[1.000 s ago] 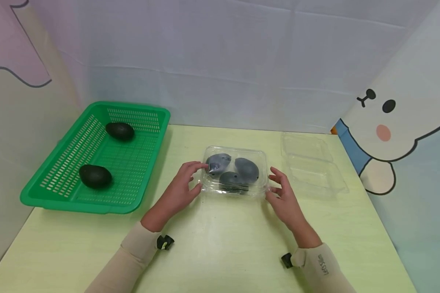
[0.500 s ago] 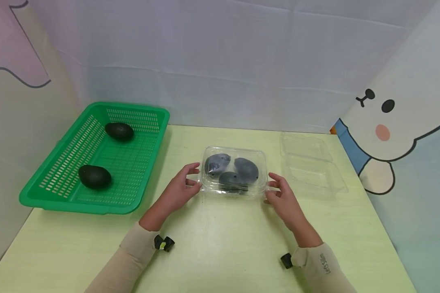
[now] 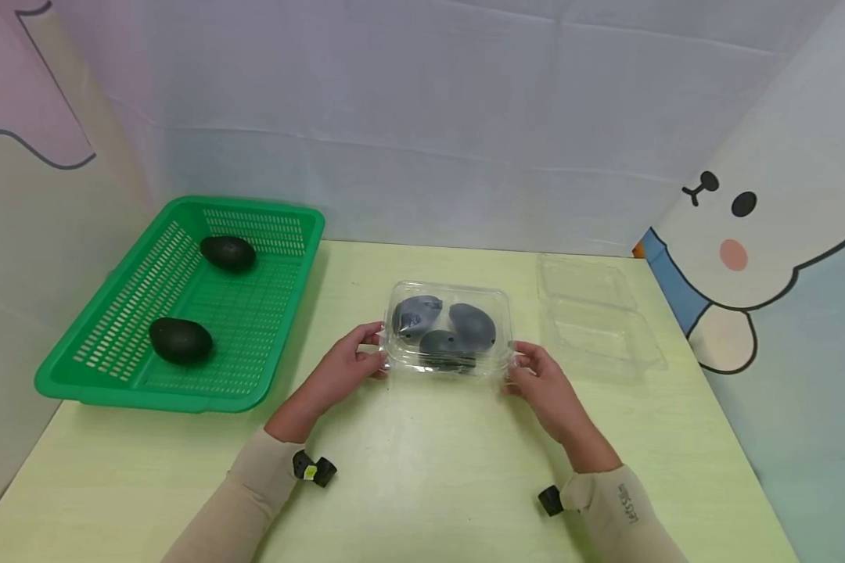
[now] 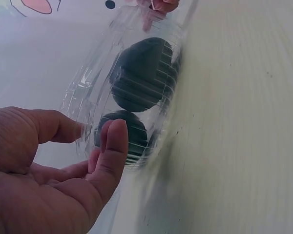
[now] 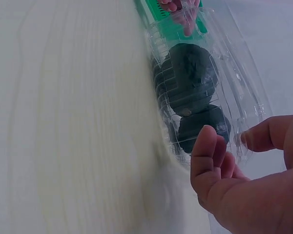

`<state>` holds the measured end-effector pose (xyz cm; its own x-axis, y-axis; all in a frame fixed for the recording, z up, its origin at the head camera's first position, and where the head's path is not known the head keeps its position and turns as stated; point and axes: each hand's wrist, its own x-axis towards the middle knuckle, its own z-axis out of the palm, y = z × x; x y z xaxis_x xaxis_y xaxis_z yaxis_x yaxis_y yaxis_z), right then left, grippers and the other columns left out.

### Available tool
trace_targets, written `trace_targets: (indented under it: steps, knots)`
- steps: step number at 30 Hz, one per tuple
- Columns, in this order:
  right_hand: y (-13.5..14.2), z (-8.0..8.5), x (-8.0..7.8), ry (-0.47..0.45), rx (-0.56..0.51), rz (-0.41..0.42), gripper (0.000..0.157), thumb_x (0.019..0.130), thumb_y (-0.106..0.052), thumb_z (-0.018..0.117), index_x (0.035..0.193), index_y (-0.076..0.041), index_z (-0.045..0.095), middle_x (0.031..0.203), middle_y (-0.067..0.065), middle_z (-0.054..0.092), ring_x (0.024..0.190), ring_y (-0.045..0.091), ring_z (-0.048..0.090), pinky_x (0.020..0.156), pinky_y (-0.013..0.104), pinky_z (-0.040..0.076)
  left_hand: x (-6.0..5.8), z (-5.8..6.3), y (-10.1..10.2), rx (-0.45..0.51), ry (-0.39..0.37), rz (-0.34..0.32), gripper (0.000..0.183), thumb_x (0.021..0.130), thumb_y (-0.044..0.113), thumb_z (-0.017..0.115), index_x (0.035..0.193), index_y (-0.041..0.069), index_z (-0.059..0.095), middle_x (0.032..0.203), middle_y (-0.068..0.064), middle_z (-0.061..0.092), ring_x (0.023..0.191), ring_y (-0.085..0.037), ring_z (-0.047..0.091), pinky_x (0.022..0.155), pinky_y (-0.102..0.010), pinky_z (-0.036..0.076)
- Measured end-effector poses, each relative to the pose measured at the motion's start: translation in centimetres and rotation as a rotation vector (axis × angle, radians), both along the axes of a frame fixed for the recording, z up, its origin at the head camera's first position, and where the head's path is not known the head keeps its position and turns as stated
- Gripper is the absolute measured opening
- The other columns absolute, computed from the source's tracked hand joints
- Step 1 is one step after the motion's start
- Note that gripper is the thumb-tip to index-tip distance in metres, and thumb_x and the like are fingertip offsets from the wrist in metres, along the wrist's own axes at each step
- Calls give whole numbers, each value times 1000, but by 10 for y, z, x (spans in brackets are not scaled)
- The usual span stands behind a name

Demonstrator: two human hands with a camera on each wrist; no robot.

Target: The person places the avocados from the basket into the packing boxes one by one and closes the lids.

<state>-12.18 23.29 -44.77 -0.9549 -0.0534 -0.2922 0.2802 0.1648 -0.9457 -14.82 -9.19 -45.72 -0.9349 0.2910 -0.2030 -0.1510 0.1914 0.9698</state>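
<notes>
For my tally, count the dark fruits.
5: far fruit, near fruit in the green basket; left fruit, right fruit, front fruit in the clear box; others may be hidden.

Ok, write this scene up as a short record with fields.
Left hand: grips the filled container at its left side
Right hand: grips its right side
Filled container: clear plastic, three dark ovals visible inside
Green basket: at left, holds two dark ovals
Second container: clear, open, at right
Table: pale yellow-green
</notes>
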Motion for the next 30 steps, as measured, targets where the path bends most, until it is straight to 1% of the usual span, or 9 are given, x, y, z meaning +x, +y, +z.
trace_targets:
  steps: [4,8,13,15,19,21,27,30]
  knots:
    - [-2,0,0,-34,-63,-27,47,105,-2,47,149,6,34,119,17,51,94,17,58,83,27,58,1,1,2,22,-24,11,56,102,-1,55,154,-4,36,128,-23,51,88,-23,71,89,-39,59]
    - [-3,0,1,-51,-156,-46,47,105,1,47,149,9,30,119,17,52,92,16,62,84,27,58,1,1,3,43,-44,31,57,100,-1,57,153,-4,37,124,-21,50,86,-20,71,89,-39,59]
    - [-2,-2,3,-69,-248,-58,41,107,0,47,143,9,29,105,10,55,84,13,65,85,27,58,1,-1,5,102,-57,45,59,98,-1,58,153,-5,38,122,-21,48,86,-20,71,89,-41,59]
    - [-2,-2,3,-74,-280,-62,38,106,1,46,140,8,30,103,9,56,84,13,65,86,29,58,2,-1,5,114,-60,51,59,98,-1,58,153,-5,37,121,-21,47,85,-20,70,88,-40,59]
    - [-3,-3,4,-87,-323,-80,35,105,3,46,137,10,34,111,14,56,88,15,66,90,31,58,2,-1,6,118,-77,68,58,100,0,57,154,-3,38,119,-20,47,84,-20,70,87,-37,59]
    - [-4,-4,4,-99,-338,-99,33,104,4,45,135,10,35,112,15,55,88,15,66,90,32,58,2,-1,6,130,-84,74,57,101,0,56,154,-2,38,118,-19,46,84,-20,70,87,-36,59]
    - [-5,-7,3,-117,-367,-142,25,104,5,44,129,7,40,100,10,54,85,13,64,92,33,57,2,-1,7,178,-104,95,56,102,-3,55,154,-2,38,118,-20,48,82,-20,69,85,-36,60]
    - [-5,-7,3,-122,-380,-151,21,105,5,44,125,7,41,99,8,54,85,13,63,94,33,57,2,-1,8,187,-107,107,56,101,-5,55,154,-2,38,118,-20,48,81,-20,68,83,-35,60]
